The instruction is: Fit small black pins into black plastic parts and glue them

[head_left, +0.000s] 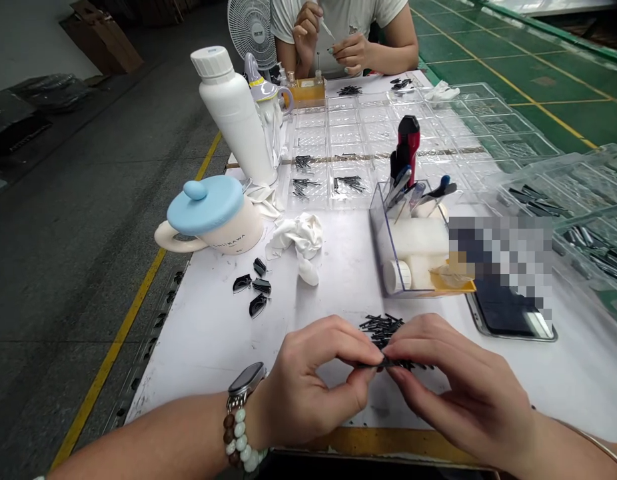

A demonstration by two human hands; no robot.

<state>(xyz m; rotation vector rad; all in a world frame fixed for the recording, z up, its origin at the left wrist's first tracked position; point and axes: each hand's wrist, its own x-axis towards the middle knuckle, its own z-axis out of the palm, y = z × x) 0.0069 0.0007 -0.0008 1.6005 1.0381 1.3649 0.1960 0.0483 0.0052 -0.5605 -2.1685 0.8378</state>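
Fingertip work here! The bare left hand [323, 380] has thumb and forefinger pinching 1 small, slim black piece [387, 362]; the bare right hand [458, 380] pinches in from the other side, tips nearly meeting. Whether they grip 1 part or 2 joined, I can't tell. The piece sits up between the hands, right by the loose heap of thin black sticks [381, 328]. There's the danger: so little surface to hold, an uneven squeeze could flick it free, and among those lookalikes it might vanish. A dropped right wrist could scatter the heap, perhaps over the white-covered tabletop's [333, 293] near edge.
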